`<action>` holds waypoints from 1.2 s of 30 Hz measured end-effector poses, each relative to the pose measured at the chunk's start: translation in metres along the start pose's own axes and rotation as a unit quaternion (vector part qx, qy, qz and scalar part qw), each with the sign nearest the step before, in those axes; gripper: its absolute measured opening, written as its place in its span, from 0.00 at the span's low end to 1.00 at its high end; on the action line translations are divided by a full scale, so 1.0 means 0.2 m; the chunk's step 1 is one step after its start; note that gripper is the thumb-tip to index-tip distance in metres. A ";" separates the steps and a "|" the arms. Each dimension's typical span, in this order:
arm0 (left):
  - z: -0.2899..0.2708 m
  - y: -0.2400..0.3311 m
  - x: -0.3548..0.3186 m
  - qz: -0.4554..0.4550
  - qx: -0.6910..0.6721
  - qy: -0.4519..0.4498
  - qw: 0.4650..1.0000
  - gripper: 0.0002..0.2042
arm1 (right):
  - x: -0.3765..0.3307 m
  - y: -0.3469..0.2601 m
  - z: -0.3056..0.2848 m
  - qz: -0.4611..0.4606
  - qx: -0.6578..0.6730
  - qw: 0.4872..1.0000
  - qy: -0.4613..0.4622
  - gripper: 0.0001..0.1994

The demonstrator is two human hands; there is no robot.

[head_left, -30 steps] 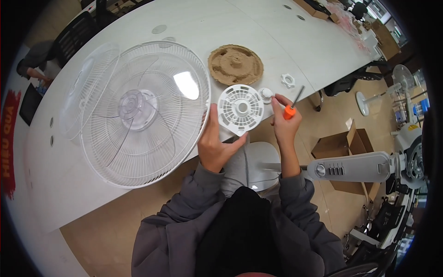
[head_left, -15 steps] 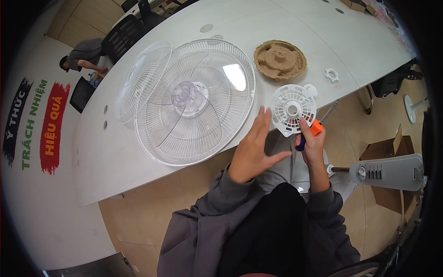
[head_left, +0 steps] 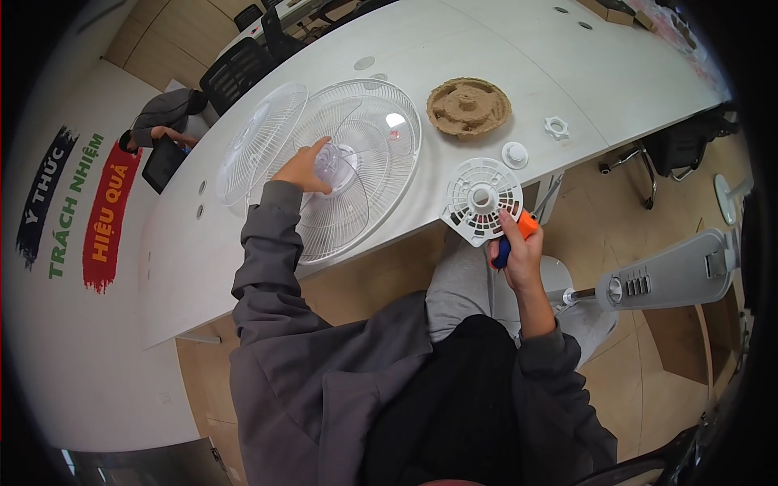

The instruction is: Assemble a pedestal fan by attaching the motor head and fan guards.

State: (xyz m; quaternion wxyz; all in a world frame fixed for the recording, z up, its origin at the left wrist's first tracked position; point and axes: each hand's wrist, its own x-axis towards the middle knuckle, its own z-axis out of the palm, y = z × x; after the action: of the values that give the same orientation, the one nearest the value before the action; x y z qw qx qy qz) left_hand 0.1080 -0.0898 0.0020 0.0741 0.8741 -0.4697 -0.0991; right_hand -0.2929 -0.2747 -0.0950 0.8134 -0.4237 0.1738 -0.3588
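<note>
My left hand (head_left: 304,168) reaches over the wire fan guard (head_left: 397,202), its thumb and forefinger apart on either side of the hub of a clear fan blade (head_left: 328,162). I cannot tell if the fingers press on the hub. My right hand (head_left: 520,257), at the table edge, is closed round a white slotted motor cover (head_left: 484,198) with a round central opening. In the same grip is an orange and dark blue handled tool (head_left: 528,224), mostly covered by the fingers. A small white round cap (head_left: 515,154) lies beyond the cover.
A second wire guard (head_left: 255,138) leans on the first one's left. Farther back sit a brown moulded pulp tray (head_left: 468,108) and a white notched ring nut (head_left: 557,127). A grey fan stand panel (head_left: 668,271) rises at my right. Another person (head_left: 166,117) bends at far left.
My left hand has moved left from beside the motor cover to the fan blade's hub. The right hand keeps its hold. The view has shifted slightly.
</note>
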 end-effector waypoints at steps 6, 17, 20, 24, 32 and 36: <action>0.07 -0.01 0.07 0.028 -0.058 0.080 0.995 0.51 | -0.05 -0.02 -0.03 -0.010 -0.015 1.000 0.009 0.09; -0.22 0.38 -0.33 0.276 -0.721 0.092 0.629 0.55 | -0.11 -0.21 0.22 -0.107 -0.049 0.993 -0.003 0.05; -0.21 0.55 -0.42 0.336 -0.723 0.109 0.593 0.57 | -0.12 -0.31 0.35 -0.261 -0.195 0.945 0.002 0.07; -0.14 0.79 -0.50 0.377 -0.715 0.145 0.571 0.59 | -0.15 -0.43 0.48 -0.406 -0.279 0.870 -0.031 0.06; 0.07 1.18 -0.51 0.395 -0.545 0.242 0.699 0.58 | -0.24 -0.41 0.54 -0.496 -0.359 0.790 0.005 0.14; 0.11 1.26 -0.53 0.310 -0.661 0.188 0.657 0.60 | -0.21 -0.37 0.48 -0.510 -0.379 0.770 -0.056 0.40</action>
State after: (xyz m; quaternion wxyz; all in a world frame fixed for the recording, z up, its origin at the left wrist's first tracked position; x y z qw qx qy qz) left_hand -0.1575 -0.1393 0.0472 0.7458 0.3983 -0.4999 -0.1880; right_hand -0.2980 -0.2175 0.0192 0.2925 -0.7433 0.0085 -0.6015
